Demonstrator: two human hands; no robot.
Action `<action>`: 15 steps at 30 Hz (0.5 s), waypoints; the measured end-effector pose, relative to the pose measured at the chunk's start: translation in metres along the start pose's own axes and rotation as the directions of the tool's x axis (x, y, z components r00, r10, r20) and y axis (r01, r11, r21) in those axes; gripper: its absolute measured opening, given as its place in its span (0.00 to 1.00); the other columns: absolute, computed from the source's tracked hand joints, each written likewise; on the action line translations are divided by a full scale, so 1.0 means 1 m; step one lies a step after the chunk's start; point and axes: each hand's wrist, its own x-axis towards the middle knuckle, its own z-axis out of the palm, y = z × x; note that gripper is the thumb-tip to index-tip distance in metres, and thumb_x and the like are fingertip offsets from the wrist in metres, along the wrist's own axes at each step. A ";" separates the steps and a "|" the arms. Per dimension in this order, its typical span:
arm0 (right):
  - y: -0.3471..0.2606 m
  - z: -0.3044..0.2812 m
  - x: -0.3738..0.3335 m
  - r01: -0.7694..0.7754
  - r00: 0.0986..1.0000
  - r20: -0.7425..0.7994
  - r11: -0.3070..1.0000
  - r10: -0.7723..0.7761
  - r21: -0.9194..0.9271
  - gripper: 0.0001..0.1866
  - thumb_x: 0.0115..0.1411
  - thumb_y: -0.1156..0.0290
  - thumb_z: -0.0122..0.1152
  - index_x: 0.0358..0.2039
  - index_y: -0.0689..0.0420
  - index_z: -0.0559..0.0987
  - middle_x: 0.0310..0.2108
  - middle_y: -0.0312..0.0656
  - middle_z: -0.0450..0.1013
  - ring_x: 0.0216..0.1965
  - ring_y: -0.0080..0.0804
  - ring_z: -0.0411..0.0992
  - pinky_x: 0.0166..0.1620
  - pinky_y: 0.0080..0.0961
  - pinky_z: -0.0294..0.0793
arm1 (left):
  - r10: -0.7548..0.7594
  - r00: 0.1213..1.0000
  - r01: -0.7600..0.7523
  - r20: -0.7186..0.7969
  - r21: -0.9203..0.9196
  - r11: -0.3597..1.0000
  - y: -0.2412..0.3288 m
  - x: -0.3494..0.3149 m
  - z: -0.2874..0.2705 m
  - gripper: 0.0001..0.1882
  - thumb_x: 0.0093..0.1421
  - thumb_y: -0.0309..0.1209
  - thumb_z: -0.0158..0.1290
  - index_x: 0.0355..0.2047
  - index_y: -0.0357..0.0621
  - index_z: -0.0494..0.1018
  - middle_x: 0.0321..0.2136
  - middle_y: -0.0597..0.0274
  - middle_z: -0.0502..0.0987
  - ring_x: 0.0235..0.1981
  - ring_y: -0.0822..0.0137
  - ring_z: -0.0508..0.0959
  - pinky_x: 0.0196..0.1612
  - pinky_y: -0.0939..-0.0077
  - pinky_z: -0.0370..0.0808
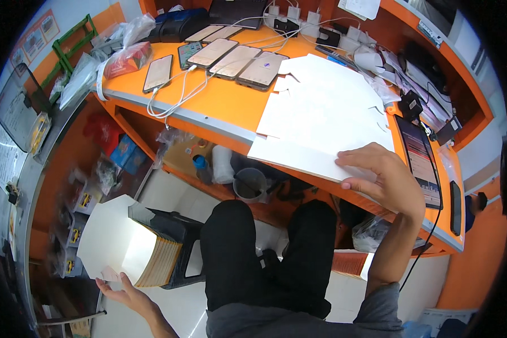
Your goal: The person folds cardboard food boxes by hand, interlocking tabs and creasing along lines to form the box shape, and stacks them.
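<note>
Flat white cardboard sheets with slots cut along their sides [321, 112] lie on the desk, reaching over its front edge. My right hand [386, 180] is at their near right edge, fingers bent over the top and thumb at the rim. Low on the left, a thick stack of white cardboard sheets with brownish edges [118, 242] rests on a black stool [191, 242]. My left hand [130, 296] is at the near corner of that stack, palm up, thumb and fingers apart. Whether it touches the top sheet is hard to tell.
Several phones [231, 60] with white cables lie on the orange desk [208, 127], left of the sheets. A tablet [419, 163] and a black phone [455, 207] are on the right. Chargers [312, 25] crowd the back. Beneath the desk stands a bin [249, 185].
</note>
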 end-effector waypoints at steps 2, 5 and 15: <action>0.009 -0.004 -0.004 -0.005 1.000 0.013 0.999 0.004 0.048 0.21 0.58 0.56 0.68 0.44 0.60 0.84 0.45 0.47 0.81 0.45 0.45 0.76 0.50 0.37 0.75 | 0.059 0.998 -0.061 0.037 0.067 0.996 0.034 -0.016 0.004 0.39 0.67 0.35 0.53 0.72 0.42 0.46 0.72 0.50 0.47 0.74 0.53 0.48 0.73 0.50 0.44; 0.012 -0.007 0.003 -0.044 0.997 0.066 0.990 0.036 0.132 0.16 0.62 0.62 0.63 0.44 0.59 0.84 0.43 0.48 0.81 0.42 0.46 0.77 0.49 0.38 0.75 | 0.206 0.975 -0.207 0.078 0.008 0.978 0.042 -0.031 0.009 0.38 0.67 0.34 0.53 0.72 0.41 0.47 0.71 0.50 0.49 0.74 0.54 0.48 0.73 0.46 0.45; -0.011 -0.008 0.002 -0.127 0.942 -0.334 0.926 0.001 -0.356 0.15 0.56 0.81 0.55 0.43 0.57 0.81 0.38 0.50 0.80 0.39 0.51 0.78 0.44 0.42 0.77 | 0.234 0.861 -0.029 0.451 -0.415 0.909 0.070 -0.089 0.031 0.31 0.67 0.27 0.51 0.67 0.35 0.55 0.66 0.49 0.59 0.66 0.57 0.60 0.68 0.55 0.57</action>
